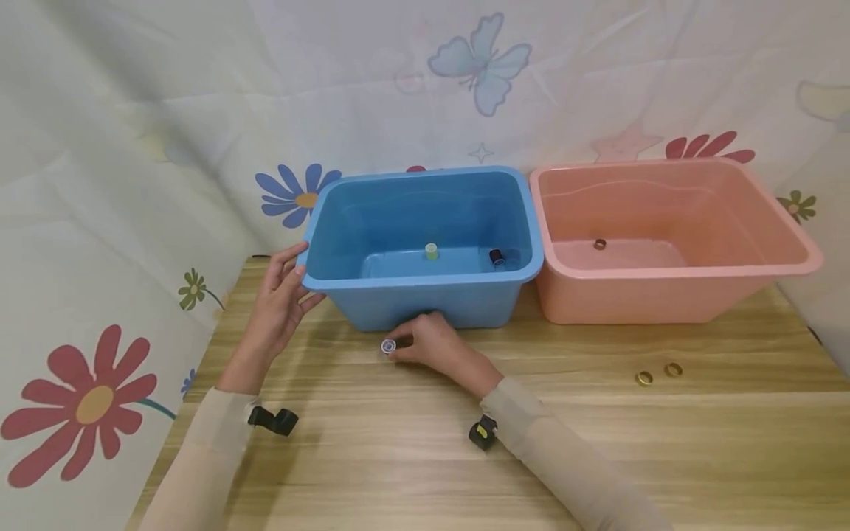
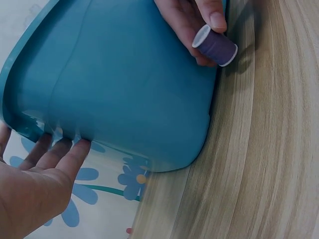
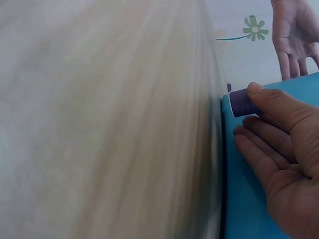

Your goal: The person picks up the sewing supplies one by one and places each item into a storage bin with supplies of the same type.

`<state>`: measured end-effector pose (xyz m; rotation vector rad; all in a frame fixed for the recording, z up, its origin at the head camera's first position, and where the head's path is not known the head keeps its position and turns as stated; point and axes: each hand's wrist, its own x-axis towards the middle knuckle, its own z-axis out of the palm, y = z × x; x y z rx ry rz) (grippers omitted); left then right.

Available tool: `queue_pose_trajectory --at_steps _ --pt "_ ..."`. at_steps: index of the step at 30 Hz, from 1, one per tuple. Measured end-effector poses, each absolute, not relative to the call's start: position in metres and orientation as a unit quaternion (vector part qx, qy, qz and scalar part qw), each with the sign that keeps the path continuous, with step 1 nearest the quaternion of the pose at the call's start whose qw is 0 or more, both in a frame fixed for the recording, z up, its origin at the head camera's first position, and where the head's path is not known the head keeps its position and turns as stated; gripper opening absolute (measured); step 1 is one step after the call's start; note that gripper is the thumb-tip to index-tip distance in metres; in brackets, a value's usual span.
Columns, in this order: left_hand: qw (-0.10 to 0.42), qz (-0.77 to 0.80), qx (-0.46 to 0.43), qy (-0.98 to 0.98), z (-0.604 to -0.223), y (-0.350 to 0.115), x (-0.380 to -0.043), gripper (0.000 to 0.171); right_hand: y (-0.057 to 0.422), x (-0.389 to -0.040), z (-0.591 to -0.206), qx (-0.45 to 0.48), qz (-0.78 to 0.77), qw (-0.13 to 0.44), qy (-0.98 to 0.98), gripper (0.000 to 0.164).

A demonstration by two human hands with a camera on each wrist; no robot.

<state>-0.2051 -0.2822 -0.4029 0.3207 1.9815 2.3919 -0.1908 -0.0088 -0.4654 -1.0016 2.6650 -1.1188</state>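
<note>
In the head view my left hand [image 1: 274,306] holds the left rim of a blue plastic bin [image 1: 425,304]. The left wrist view has its fingers [image 2: 69,158] beneath that rim, against the bin's outer wall. Between thumb and fingertips, my right hand [image 1: 441,346] pinches a spool of purple thread [image 2: 217,47] with white ends, low in front of the bin's near wall. Inside the bin lie a pale green spool [image 1: 432,251] and a dark spool [image 1: 496,257]. The right wrist view also catches the purple spool [image 3: 242,103] at the fingertips.
A pink bin [image 1: 664,295] stands right beside the blue one, with a dark ring [image 1: 600,244] inside. Two gold-coloured rings [image 1: 644,378] lie on the wooden table [image 1: 398,457] before it. Behind hangs a patterned cloth [image 1: 372,88].
</note>
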Motion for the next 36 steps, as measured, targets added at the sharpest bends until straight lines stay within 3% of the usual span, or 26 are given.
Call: queue_pose_trajectory --at_steps 14,36 --pt "0.009 0.762 0.104 0.639 -0.401 -0.281 -0.205 0.046 0.008 -0.184 -0.436 -0.324 -0.386 0.057 0.862 0.026" --pt "0.01 0.769 0.095 0.633 -0.401 -0.281 -0.204 0.046 0.023 -0.156 -0.384 -0.377 -0.377 -0.003 0.846 0.026"
